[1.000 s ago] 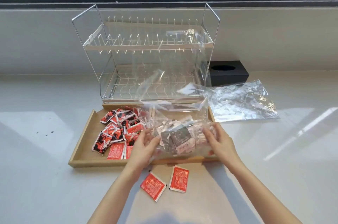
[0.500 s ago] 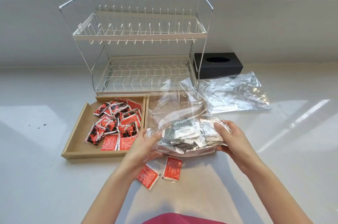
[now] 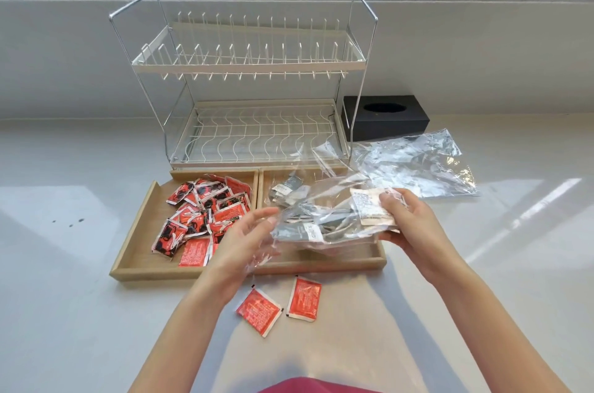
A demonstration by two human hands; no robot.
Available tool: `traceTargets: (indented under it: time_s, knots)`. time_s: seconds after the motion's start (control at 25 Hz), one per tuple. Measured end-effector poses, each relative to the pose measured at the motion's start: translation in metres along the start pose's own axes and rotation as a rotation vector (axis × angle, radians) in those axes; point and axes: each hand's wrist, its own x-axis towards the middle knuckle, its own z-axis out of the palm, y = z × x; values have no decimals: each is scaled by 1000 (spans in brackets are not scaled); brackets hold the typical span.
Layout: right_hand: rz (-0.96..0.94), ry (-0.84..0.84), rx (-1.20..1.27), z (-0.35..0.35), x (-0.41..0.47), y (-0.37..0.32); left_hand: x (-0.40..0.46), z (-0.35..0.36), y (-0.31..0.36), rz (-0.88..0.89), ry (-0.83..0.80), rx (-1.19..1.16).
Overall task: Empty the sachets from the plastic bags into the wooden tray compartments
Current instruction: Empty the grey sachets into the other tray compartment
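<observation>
Counter [image 3: 80, 312] w/ 2-tier dish rack [image 3: 250, 84] at back, wooden tray [image 3: 135, 273] just in front of it, tissue box [image 3: 385, 118] back right. Empty plastic bag [image 3: 414, 164] lies flat right of the tray. Tray's left compartment has red sachets [image 3: 202, 216]; 2 stray red sachets [image 3: 279, 304] on the counter near its front edge.

Step, prob.: emptying 2nd bag [image 3: 324, 216] of grey/white sachets, held over the right compartment. Right hand [image 3: 408, 225] grips the bag's end; left hand [image 3: 244, 238] fingers spread and relaxed, touching the film, not clamping.

Next: tip the bag mouth down inside the rim so nothing spills over the front lip. Rack close behind; open room right and front.
</observation>
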Motion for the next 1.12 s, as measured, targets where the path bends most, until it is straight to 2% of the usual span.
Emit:
traceTargets:
  time_s: [0.4,0.6,0.72,0.88,1.12]
  knots:
    - [-75,-1,28,1,-1,-21,-2,-1,20,119,25,22]
    - [-117,2,92,-1,5,-37,2,-1,46,152,-15,-177]
    - [-118,11,115,-5,6,-40,-1,-3,54,146,-35,-188]
    - [-164,44,59,-7,7,-50,-1,-4,65,155,-25,-186]
    - [-205,96,-150,-10,13,-62,4,-9,71,150,-54,-192]
